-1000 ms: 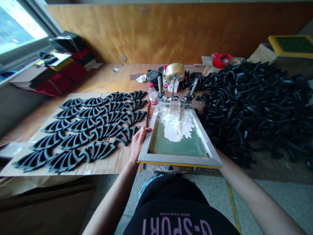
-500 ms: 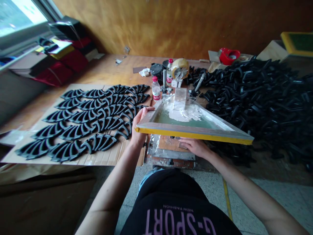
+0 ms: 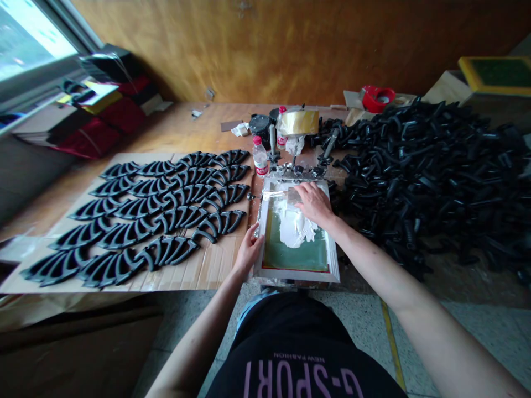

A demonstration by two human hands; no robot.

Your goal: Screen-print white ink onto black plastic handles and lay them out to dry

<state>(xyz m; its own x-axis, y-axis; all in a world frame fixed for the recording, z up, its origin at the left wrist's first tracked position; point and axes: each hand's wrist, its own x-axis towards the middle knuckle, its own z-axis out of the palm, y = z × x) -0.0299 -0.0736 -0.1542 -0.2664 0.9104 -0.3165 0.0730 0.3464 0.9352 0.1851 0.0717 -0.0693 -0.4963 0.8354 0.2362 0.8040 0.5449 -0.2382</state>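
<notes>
A silver-edged screen printing frame lies lowered on the bench, its green mesh carrying a thick patch of white ink. My left hand grips the frame's left edge, thumb and fingers along the rim. Over the far part of the mesh, my right hand is closed on a clear squeegee that stands in the ink. What lies beneath the frame is hidden. Metal hinge clamps hold the frame's far end.
Curved black plastic handles lie in rows on cardboard at left. A large heap of similar black parts fills the right. Behind the frame stand a red-capped bottle, a tape roll and a dark tub.
The tilted frame has come down flat, my left hand lowering with it. My right hand has moved from beneath the frame to the squeegee on top and taken hold of it.
</notes>
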